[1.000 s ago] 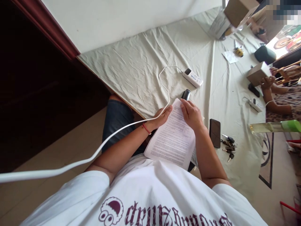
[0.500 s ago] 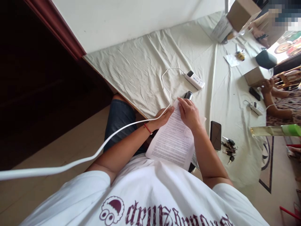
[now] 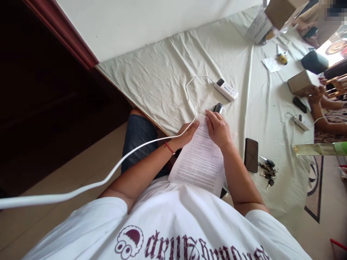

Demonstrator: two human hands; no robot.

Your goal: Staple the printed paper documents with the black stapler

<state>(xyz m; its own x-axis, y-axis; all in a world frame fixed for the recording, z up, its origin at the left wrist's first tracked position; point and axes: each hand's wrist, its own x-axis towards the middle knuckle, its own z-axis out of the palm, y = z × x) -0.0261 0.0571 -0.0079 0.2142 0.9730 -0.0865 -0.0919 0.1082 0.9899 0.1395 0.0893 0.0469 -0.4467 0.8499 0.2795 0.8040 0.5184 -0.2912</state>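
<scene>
Printed paper sheets (image 3: 199,162) slope from the table edge down toward my lap, covered in lines of small text. My left hand (image 3: 188,134) grips their left edge, thumb on top and fingers hidden underneath. At the top right corner, my right hand (image 3: 217,128) is closed on the sheets with its fingertips pinched together. Just beyond that hand lies a small black object (image 3: 218,108), partly covered, which may be a stapler. A white cable (image 3: 151,141) passes over my left hand to a white power bank (image 3: 226,90) on the table.
A black phone (image 3: 251,155) and a bunch of keys (image 3: 268,171) lie right of my right arm. Farther right are a bottle (image 3: 320,148), a second white device (image 3: 301,122) and cardboard boxes (image 3: 303,82). A co-worker's hands (image 3: 317,92) touch one box.
The view has shifted slightly, so things on the right sit farther right. My hands keep their hold on the paper sheets, almost unmoved. The co-worker's hands remain at the box.
</scene>
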